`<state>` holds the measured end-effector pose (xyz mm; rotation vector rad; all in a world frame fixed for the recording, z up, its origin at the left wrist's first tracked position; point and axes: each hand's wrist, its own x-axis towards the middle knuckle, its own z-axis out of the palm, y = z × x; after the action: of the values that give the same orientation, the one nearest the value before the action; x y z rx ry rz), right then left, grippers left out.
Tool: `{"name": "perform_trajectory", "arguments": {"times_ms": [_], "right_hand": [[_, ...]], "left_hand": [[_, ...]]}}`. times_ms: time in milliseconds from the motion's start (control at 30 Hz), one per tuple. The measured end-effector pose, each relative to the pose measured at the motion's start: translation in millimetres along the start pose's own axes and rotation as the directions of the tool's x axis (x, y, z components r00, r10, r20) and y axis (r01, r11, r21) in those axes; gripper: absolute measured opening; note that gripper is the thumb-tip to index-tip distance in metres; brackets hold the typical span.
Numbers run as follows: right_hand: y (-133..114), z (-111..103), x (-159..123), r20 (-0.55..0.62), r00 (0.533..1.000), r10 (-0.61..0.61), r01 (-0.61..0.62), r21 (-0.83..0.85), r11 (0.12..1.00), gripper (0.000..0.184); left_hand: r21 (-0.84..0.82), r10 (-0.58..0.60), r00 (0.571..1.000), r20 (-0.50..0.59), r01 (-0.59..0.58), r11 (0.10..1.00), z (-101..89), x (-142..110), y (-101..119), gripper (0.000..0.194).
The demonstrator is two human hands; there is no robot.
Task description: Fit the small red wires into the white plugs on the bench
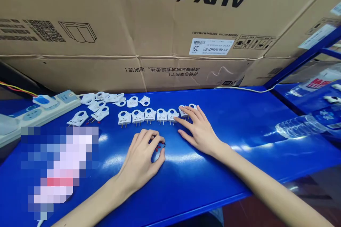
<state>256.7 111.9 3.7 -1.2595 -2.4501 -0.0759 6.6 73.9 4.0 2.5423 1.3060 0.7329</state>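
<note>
A row of white two-pin plugs (149,115) lies across the blue table (239,120). My right hand (198,127) rests flat with fingers spread, its fingertips touching the plugs at the right end of the row (183,110). My left hand (142,156) is curled on the table just in front of the row, fingers bent over some small red and black pieces (159,146) that I cannot make out clearly. More white plugs (98,108) lie loosely scattered at the back left.
A large cardboard box (160,25) stands along the back of the table. A white power strip (39,108) with a blue plug sits at the left. A clear plastic bottle (298,126) lies at the right. A blurred patch covers the lower left.
</note>
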Motion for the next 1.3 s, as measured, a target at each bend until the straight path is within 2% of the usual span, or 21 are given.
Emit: {"name": "perform_trajectory", "arguments": {"times_ms": [200,500,600,700,833,933,1067,1300], "right_hand": [[-6,-6,1,-0.044,0.998,-0.034,0.039,0.113,0.993,0.015],[-18,-13,-2,0.040,0.978,-0.207,0.186,0.301,0.935,0.019],[-23,-12,-4,0.078,0.978,-0.196,0.162,0.316,0.935,0.025],[-25,-9,-5,0.117,0.984,-0.133,0.094,0.295,0.951,0.032],[-24,-8,-5,0.136,0.984,-0.117,0.078,0.263,0.961,0.026],[-23,-7,-5,0.096,0.982,-0.164,0.133,0.263,0.955,0.020],[-22,-8,-4,-0.025,0.980,-0.196,0.196,0.250,0.948,0.013],[-22,-10,-5,-0.146,0.957,-0.251,0.277,0.201,0.939,0.010]], "left_hand": [[-0.025,0.010,1.000,-0.019,-0.011,1.000,-1.1,1,1,0.014],[-0.139,0.021,0.993,-0.116,-0.037,0.990,-4.3,3,3,0.016],[-0.162,0.032,0.990,-0.137,-0.055,0.985,-4.6,3,3,0.016],[-0.168,0.040,0.986,-0.162,-0.068,0.983,-3.1,3,1,0.015],[-0.136,0.039,0.979,-0.202,-0.067,0.988,-0.7,2,-2,0.014],[-0.115,0.024,0.971,-0.236,-0.053,0.992,0.1,2,-3,0.014],[-0.088,0.033,0.963,-0.267,-0.059,0.994,-0.8,3,-3,0.008],[-0.079,0.040,0.955,-0.293,-0.066,0.995,-4.5,4,-1,0.006]]}}
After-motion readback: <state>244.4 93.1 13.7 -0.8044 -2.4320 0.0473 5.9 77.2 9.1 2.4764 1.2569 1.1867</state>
